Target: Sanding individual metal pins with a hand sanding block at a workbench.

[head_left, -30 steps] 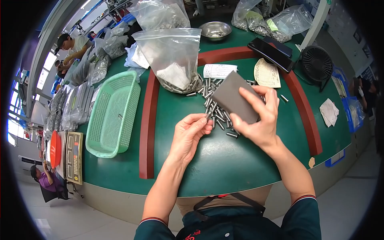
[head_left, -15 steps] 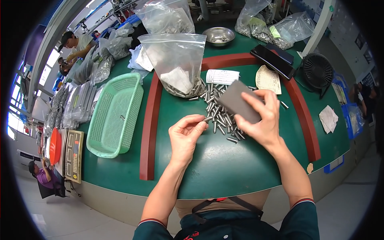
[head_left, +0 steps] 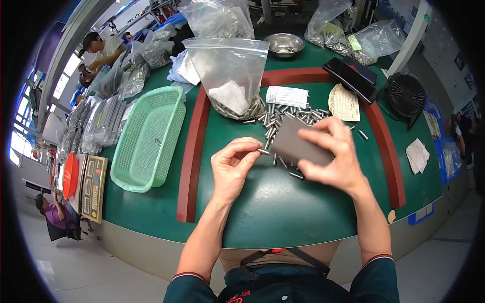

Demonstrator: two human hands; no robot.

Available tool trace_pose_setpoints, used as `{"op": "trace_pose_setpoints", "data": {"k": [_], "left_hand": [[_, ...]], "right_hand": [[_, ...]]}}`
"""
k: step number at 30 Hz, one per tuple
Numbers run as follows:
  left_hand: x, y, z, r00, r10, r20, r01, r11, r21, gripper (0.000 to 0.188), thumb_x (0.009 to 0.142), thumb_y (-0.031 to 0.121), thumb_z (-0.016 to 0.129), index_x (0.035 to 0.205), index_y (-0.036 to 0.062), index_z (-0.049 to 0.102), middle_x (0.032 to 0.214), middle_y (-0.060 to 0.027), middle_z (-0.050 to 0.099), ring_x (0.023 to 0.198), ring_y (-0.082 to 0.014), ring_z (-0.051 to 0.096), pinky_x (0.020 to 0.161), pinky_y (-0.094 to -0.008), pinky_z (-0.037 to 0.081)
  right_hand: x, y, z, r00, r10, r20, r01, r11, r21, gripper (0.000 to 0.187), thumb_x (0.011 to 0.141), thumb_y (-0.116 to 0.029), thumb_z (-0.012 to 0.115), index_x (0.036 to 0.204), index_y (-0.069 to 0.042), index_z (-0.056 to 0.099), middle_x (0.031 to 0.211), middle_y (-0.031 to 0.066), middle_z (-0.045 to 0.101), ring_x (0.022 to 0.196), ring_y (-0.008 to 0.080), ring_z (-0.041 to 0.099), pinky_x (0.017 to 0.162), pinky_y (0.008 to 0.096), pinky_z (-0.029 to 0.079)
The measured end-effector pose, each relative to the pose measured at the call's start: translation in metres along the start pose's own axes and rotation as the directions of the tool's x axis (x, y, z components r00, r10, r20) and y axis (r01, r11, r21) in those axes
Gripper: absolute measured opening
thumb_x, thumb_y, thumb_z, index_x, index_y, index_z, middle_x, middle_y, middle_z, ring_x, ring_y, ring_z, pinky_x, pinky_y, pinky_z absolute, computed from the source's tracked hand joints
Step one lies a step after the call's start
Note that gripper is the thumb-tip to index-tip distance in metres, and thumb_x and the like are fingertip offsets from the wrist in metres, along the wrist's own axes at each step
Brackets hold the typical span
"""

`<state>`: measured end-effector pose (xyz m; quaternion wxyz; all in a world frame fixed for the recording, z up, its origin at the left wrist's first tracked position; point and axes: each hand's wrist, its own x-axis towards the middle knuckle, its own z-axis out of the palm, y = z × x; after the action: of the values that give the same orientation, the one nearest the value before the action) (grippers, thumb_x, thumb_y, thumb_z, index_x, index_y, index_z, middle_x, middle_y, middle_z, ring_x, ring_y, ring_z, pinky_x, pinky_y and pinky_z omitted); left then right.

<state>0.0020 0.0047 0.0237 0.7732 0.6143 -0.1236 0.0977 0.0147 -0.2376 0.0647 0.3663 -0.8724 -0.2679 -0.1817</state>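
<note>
Between the thumb and fingertips of my left hand [head_left: 232,166], a small shiny metal pin [head_left: 263,151] is pinched, its end pointing right. My right hand [head_left: 337,155] grips a flat dark grey-brown block [head_left: 295,141], which looks like a sanding sponge and is blurred by motion. The block is just right of the pin; I cannot tell whether they touch. Beneath and behind the block lies a pile of similar metal pins [head_left: 271,121] on the green table, partly covered by it. One loose pin [head_left: 296,175] lies in front of the pile.
Red bars [head_left: 190,171] frame the work area on three sides. A green basket [head_left: 120,151] with one pin inside stands left. Behind the pile are a clear bag of pins [head_left: 232,60], a paper label [head_left: 287,96] and a phone [head_left: 348,81]. A black fan [head_left: 404,93] stands right.
The view has shifted slightly. The block in my right hand has tipped flatter and lower over the pile. My left hand still pinches the pin, which now shows more.
</note>
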Motion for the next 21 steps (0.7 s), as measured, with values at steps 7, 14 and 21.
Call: {"op": "trace_pose_setpoints", "data": {"k": [7, 14, 21], "left_hand": [[0.0011, -0.0023, 0.002, 0.998, -0.057, 0.025, 0.06, 0.989, -0.135, 0.019, 0.085, -0.008, 0.068, 0.103, -0.0014, 0.067, 0.105, -0.013, 0.067, 0.095, -0.0201, 0.066, 0.084, -0.0295, 0.055], [0.0026, -0.003, -0.0053, 0.914, -0.401, 0.067, 0.387, 0.806, -0.448, 0.049, 0.088, -0.001, 0.066, 0.134, 0.0031, 0.049, 0.115, -0.0152, 0.064, 0.097, -0.0252, 0.068, 0.085, -0.0351, 0.058], [0.0024, -0.0027, -0.007, 0.869, -0.478, 0.127, 0.466, 0.706, -0.533, 0.054, 0.089, 0.002, 0.066, 0.138, 0.0027, 0.045, 0.119, -0.018, 0.064, 0.095, -0.0229, 0.068, 0.085, -0.0337, 0.057]], "right_hand": [[0.0031, 0.0112, -0.0008, 0.947, 0.139, -0.289, -0.168, 0.983, -0.079, 0.048, 0.058, -0.024, 0.08, 0.102, -0.004, 0.073, 0.098, 0.0104, 0.055, 0.094, 0.0261, 0.054, 0.082, 0.0386, 0.039], [0.0026, 0.0124, -0.001, 0.96, 0.058, -0.275, -0.125, 0.965, -0.231, 0.05, 0.058, -0.023, 0.08, 0.103, -0.004, 0.073, 0.098, 0.0105, 0.055, 0.094, 0.0262, 0.054, 0.081, 0.0386, 0.039], [0.0024, 0.0129, 0.0013, 0.962, 0.047, -0.27, -0.12, 0.959, -0.258, 0.05, 0.057, -0.023, 0.081, 0.103, -0.004, 0.073, 0.098, 0.0113, 0.055, 0.095, 0.0273, 0.054, 0.081, 0.0388, 0.039]]}}
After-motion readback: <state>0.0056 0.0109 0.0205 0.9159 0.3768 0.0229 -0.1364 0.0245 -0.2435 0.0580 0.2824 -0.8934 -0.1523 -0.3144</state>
